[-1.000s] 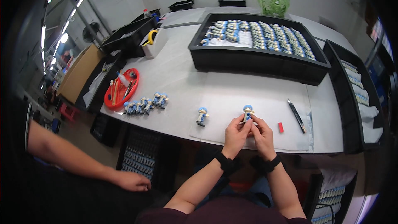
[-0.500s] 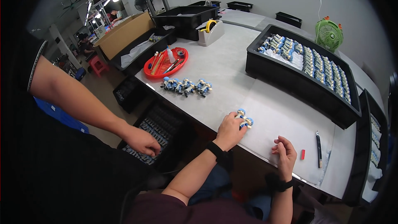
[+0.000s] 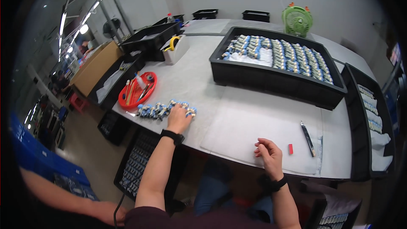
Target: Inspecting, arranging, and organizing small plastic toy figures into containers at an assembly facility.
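Observation:
My left hand (image 3: 179,119) reaches over the right end of a cluster of small blue-and-white figurines (image 3: 156,110) near the table's left edge. Its fingers are closed around figurines there, and the fingertips are partly hidden among them. Over the white sheet (image 3: 237,123) at the front, my right hand (image 3: 269,154) hovers with loosely curled fingers apart and nothing visible in them. Just right of it lie a small red block (image 3: 291,149) and a dark pen-like tool (image 3: 308,139) with a metal tip.
A black crate (image 3: 275,82) with rows of figurines stands at the back right; another crate (image 3: 355,118) is beyond the right edge. A red tray (image 3: 123,103) of tools sits beside the cluster. A green fan (image 3: 297,21) stands behind. Another person's arm (image 3: 63,197) shows lower left.
My left hand has moved left from the front sheet to the cluster, and the two figurines it held no longer lie on the sheet. The view has turned; the other person's arm is lower.

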A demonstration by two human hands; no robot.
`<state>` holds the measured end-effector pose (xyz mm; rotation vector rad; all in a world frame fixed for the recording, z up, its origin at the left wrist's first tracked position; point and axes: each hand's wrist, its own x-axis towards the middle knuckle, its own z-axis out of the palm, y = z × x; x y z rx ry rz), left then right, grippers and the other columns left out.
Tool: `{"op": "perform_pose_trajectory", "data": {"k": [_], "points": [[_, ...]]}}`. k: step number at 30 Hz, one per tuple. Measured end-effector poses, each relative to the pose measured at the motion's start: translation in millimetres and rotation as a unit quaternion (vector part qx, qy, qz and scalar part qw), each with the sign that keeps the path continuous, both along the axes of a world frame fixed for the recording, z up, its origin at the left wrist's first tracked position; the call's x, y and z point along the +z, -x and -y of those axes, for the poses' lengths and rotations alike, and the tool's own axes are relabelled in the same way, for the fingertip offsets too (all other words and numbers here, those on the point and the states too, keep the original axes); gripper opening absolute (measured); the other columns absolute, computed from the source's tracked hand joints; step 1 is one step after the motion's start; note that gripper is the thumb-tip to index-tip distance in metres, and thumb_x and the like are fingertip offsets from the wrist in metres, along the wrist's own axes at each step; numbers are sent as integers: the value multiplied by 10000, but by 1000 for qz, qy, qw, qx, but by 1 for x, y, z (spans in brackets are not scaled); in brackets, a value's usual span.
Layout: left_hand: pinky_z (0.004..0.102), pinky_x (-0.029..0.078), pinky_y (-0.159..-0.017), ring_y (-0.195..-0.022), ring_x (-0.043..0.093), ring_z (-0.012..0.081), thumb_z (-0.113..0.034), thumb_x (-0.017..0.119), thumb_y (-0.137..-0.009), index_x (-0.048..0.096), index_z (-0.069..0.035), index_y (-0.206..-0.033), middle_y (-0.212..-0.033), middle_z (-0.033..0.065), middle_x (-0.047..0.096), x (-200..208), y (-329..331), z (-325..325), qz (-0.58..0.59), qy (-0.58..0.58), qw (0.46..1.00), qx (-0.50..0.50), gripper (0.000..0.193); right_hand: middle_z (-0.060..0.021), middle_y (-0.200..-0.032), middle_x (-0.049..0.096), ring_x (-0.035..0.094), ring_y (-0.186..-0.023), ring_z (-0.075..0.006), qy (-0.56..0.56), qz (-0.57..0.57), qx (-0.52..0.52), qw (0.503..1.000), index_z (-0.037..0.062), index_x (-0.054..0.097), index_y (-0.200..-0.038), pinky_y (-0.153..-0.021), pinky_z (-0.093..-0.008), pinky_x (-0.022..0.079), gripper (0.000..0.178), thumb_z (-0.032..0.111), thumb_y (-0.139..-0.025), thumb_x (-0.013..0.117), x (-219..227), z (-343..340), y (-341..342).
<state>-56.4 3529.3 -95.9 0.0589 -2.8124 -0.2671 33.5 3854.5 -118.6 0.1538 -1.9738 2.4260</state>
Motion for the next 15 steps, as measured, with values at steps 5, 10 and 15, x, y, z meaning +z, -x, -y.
{"op": "perform_pose_trajectory", "data": {"k": [5, 10, 15], "points": [[353, 400, -860, -1000, 502, 305, -167, 680, -641, 615, 22, -894, -1034, 189, 541, 31, -18, -29, -4, 1, 1000, 25, 323, -87, -873, 593, 565, -716, -112, 5, 9, -1, 1000, -47, 530, -1044, -623, -227, 478, 230, 75, -851, 500, 0, -3, -1], [341, 450, -745, -843, 580, 273, -162, 670, -678, 618, -1, -872, -881, 150, 607, 94, 14, -56, -108, -68, 984, -124, 257, -86, -874, 594, 566, -719, -109, -6, 16, 4, 1000, -48, 532, -1039, -630, -224, 478, 229, 74, -848, 498, 1, -3, 0], [295, 453, -696, -810, 589, 212, -179, 664, -707, 620, -18, -891, -876, 116, 626, 164, 84, -101, -96, -149, 940, -292, 248, -83, -861, 596, 564, -716, -101, -9, 11, -2, 1000, -50, 536, -1027, -626, -225, 481, 223, 68, -841, 502, 0, -3, -1]]}}
